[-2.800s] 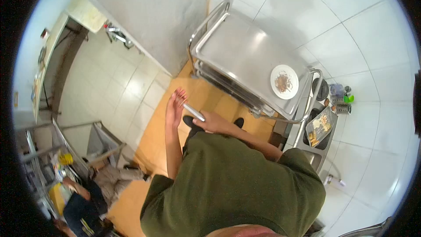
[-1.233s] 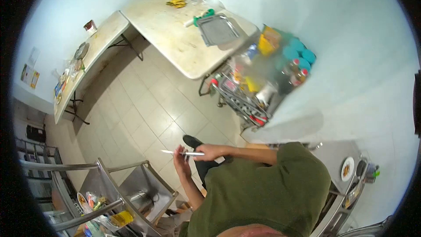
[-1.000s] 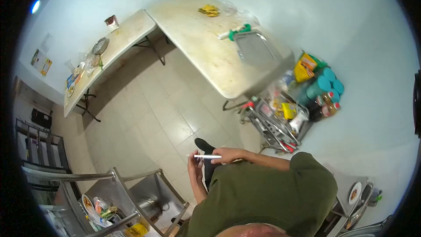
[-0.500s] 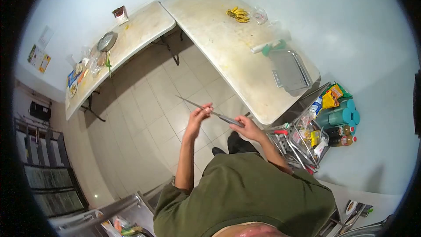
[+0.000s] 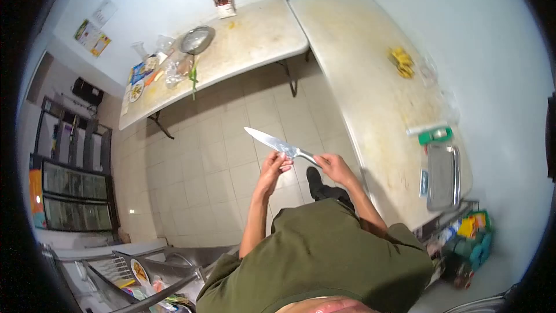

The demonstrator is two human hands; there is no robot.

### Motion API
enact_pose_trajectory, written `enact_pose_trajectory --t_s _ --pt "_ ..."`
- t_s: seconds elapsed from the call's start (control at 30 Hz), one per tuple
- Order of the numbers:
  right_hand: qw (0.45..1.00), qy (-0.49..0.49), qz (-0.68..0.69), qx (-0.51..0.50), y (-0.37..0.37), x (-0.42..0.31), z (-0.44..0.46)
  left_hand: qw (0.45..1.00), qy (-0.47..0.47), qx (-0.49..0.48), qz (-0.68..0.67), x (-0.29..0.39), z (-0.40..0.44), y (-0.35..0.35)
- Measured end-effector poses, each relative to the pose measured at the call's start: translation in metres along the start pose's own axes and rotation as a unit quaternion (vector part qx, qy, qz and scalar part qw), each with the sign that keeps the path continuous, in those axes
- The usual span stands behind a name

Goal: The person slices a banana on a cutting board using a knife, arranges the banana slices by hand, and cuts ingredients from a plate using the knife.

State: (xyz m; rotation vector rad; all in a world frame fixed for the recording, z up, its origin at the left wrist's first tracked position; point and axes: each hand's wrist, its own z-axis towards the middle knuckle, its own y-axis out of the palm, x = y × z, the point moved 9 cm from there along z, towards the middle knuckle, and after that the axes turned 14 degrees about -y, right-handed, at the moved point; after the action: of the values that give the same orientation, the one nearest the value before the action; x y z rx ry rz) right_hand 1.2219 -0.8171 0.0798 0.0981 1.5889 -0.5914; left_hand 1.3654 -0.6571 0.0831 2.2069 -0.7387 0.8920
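A kitchen knife (image 5: 265,138) with a broad shiny blade is held out in front of me, above the floor. My right hand (image 5: 335,168) is closed round its handle. With its fingers bent, my left hand (image 5: 275,169) pinches the lower part of the blade near the handle. The knife's tip points away to the upper left, and its flat side faces up toward me. My right fingers hide the end of the handle.
A long table (image 5: 359,64) runs along the right, with bananas (image 5: 401,62), a green-handled item (image 5: 435,135) and a metal tray (image 5: 443,177). Another table (image 5: 255,29) ahead bears a round pan (image 5: 197,40) and vegetables. A metal rack (image 5: 191,281) stands lower left.
My view has turned left, so the tables sit farther right and the rack at lower left shows more. The blade has rolled from edge-on to showing its flat side. Both hands stay on it.
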Motion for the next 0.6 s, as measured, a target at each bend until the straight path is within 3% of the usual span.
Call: enact_pose_trajectory --t_s 0.1,0.23,0.33,0.47,0.6 --pt "0.995 -0.083 0.040 -0.029 -0.003 -0.045 0.130 0.995 0.094 0.028 0.033 0.087 0.007 -0.028" --pt "0.964 -0.138 0.214 -0.072 0.022 -0.092 0.247 0.978 0.102 0.168 0.064 0.133 -0.009 -0.071" --pt "0.921 -0.168 0.316 -0.151 0.054 -0.133 0.284 0.972 0.063 0.225 -0.038 0.078 -0.017 -0.123" --pt "0.898 -0.100 0.374 -0.209 0.118 -0.130 0.310 0.925 -0.005 0.291 -0.244 -0.024 -0.046 -0.166" --pt "0.913 -0.074 0.330 -0.227 0.158 -0.116 0.334 0.873 -0.044 0.352 -0.336 -0.062 -0.049 -0.194"
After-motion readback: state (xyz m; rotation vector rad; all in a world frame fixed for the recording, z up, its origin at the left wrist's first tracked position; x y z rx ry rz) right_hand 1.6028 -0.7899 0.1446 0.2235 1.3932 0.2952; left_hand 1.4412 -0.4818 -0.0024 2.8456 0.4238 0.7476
